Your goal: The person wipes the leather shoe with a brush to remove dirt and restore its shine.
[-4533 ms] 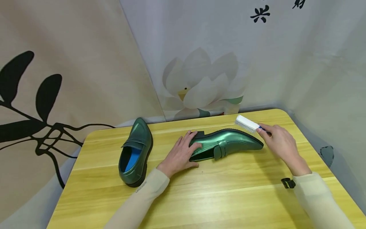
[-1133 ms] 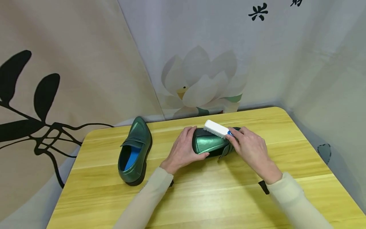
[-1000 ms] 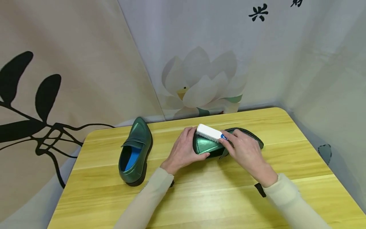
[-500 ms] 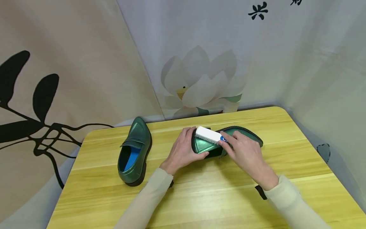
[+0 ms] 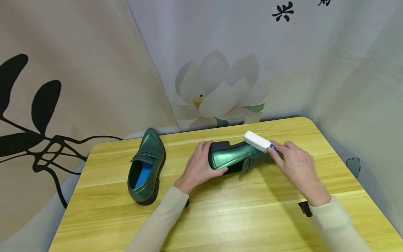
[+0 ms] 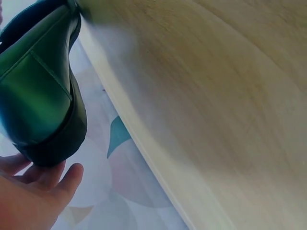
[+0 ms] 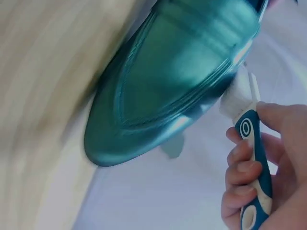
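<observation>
A metallic green loafer lies on its side on the table, its sole turned to the back and its toe to the right. My left hand grips it by the heel, thumb at the opening; in the left wrist view the fingers reach under the heel. A white brush with a blue and white handle is in my right hand, fingers curled round the handle. Its bristles lie against the loafer's upturned side, near the sole edge at midfoot. The brush and hand hide the toe in the head view.
The matching green loafer, with a blue insole, stands upright to the left, toe toward the back. Both are on a yellow wooden table with a rounded back corner. A printed curtain hangs right behind the table's back edge.
The brush went from beyond the toe to the heel part of the loafer, and in the last half second slid back right to midfoot. The left hand took firmer hold of the heel.
</observation>
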`<action>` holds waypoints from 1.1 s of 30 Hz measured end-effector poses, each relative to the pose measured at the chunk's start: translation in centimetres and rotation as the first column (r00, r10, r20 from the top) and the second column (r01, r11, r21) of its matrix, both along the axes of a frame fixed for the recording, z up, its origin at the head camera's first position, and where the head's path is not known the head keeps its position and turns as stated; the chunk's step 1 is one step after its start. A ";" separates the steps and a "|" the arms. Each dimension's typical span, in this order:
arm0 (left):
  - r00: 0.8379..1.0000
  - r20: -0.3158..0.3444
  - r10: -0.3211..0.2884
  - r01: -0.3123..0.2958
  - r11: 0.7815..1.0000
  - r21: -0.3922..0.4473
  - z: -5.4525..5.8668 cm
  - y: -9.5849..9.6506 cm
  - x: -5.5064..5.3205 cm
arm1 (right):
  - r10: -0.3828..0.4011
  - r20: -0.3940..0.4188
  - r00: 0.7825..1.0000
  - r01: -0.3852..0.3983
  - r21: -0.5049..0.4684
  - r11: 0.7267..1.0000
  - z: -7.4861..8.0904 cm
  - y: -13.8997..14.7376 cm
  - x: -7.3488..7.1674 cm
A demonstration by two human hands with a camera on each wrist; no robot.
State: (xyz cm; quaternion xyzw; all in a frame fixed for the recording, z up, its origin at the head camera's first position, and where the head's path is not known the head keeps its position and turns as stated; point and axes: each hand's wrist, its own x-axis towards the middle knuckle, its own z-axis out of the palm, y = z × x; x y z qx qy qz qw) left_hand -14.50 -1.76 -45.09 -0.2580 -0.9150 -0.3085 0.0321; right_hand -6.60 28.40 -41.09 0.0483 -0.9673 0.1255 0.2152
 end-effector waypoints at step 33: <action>1.000 -0.023 0.012 -0.012 1.000 0.002 -0.2 0.1 0.2 | 0.212 -0.022 0.977 -0.213 -0.036 0.976 0.3 -4.1 -0.5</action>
